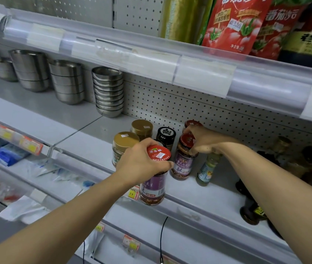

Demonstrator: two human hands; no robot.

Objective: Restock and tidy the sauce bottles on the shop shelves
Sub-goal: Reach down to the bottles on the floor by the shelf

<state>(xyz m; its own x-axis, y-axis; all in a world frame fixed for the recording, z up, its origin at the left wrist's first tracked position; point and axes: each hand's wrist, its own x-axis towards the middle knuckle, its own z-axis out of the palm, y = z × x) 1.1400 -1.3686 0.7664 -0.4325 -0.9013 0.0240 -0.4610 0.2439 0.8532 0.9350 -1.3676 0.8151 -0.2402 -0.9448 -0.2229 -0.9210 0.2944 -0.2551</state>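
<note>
The left hand (142,159) gripped a red-capped jar (154,180) by its lid, holding it at the front lip of the shelf (199,189). Just beyond it, the right hand (202,140) curled its fingers around the lid of a second red-capped jar (183,161) standing on the shelf. Behind that hand sat a third red lid (192,123); between the two hands stood a black-capped jar (165,135). Two gold-capped jars (125,143) stood beyond the left hand, and stacked steel bowls (108,92) farther off.

Both forearms bare, left hand (142,159) and right hand (204,140) ungloved
</note>
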